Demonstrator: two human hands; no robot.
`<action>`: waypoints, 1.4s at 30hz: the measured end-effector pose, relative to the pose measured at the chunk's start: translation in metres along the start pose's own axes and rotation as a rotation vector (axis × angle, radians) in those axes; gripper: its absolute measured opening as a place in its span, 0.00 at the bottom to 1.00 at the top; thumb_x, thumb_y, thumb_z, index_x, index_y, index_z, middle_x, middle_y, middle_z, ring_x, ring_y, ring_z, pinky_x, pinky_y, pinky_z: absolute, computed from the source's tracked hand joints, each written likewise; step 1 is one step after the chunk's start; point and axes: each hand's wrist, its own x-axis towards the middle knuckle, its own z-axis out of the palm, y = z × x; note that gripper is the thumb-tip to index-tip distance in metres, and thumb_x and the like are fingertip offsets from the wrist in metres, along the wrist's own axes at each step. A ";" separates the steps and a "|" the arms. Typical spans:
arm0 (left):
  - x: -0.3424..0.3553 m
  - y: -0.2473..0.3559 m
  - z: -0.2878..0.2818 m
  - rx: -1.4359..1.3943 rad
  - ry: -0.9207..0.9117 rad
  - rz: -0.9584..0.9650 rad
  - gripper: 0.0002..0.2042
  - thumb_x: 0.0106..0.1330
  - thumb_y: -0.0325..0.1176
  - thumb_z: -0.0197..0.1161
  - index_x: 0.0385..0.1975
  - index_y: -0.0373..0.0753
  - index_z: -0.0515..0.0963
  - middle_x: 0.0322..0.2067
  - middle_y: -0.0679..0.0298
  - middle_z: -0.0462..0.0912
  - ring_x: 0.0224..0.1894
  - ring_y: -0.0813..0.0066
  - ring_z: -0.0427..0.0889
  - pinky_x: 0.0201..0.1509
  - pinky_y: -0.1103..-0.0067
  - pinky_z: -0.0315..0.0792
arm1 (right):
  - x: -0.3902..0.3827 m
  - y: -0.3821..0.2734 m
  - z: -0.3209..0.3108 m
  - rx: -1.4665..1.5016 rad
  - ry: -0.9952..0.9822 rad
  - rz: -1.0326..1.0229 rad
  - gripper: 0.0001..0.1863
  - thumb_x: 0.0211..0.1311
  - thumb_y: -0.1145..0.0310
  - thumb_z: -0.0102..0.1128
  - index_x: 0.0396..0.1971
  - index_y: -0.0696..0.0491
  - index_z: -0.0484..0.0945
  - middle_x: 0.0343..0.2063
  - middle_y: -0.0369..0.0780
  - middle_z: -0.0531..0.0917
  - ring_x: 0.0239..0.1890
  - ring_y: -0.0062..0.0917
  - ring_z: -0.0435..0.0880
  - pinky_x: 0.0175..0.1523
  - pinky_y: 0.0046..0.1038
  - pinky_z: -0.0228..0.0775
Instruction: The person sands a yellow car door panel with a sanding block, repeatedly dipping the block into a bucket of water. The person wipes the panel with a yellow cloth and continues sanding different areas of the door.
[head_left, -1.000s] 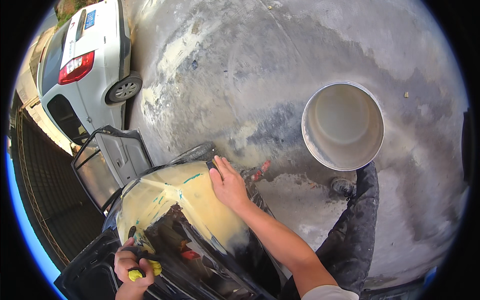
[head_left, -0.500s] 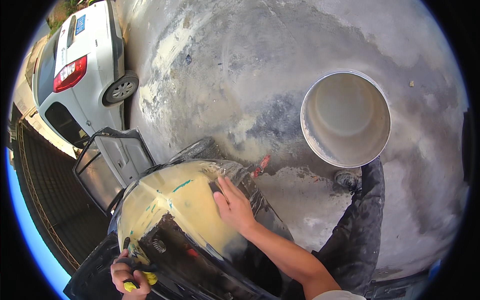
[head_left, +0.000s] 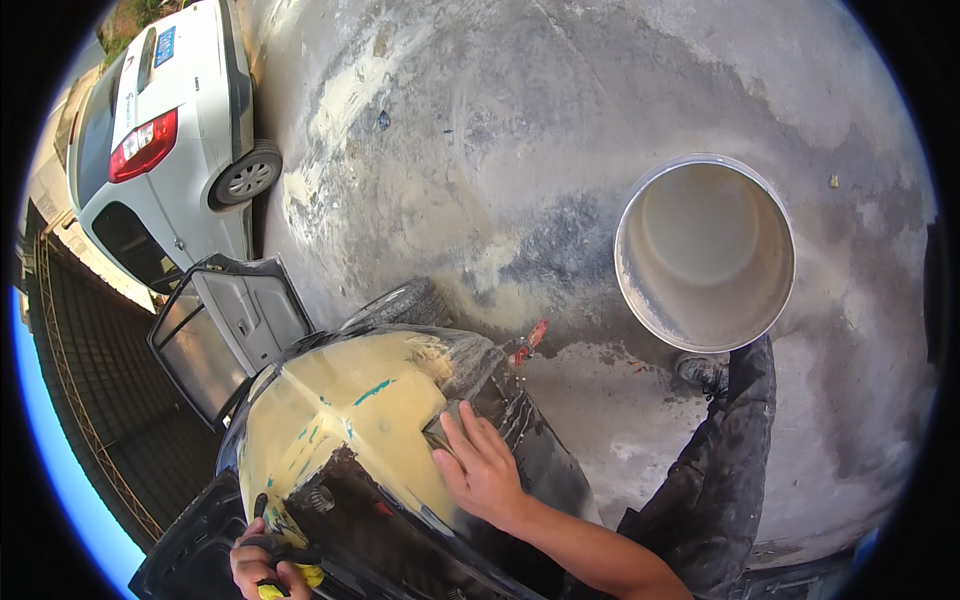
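My right hand lies on a dark flat pad, fingers pressed together over it, on the right side of a car body panel coated in pale yellow filler with teal streaks. At lower left, my left hand is closed on a black-and-yellow object, at the panel's left edge; I cannot make out exactly what that object is. Dark bodywork with an opening lies between my hands, below the filler.
An open car door and a tire adjoin the panel. A white car stands upper left. A large open metal drum is on the stained concrete at right, beside my leg. A red object lies near the panel.
My right hand and the pad have moved down the filler, toward me and slightly rightward. My left hand keeps its hold at the left edge.
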 end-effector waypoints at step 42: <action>-0.019 -0.001 0.002 0.016 0.080 -0.095 0.11 0.61 0.23 0.60 0.25 0.37 0.62 0.28 0.56 0.71 0.32 0.55 0.78 0.52 0.50 0.79 | -0.067 0.054 -0.021 0.425 -0.130 0.266 0.25 0.67 0.65 0.60 0.61 0.60 0.73 0.62 0.56 0.72 0.65 0.45 0.73 0.68 0.35 0.64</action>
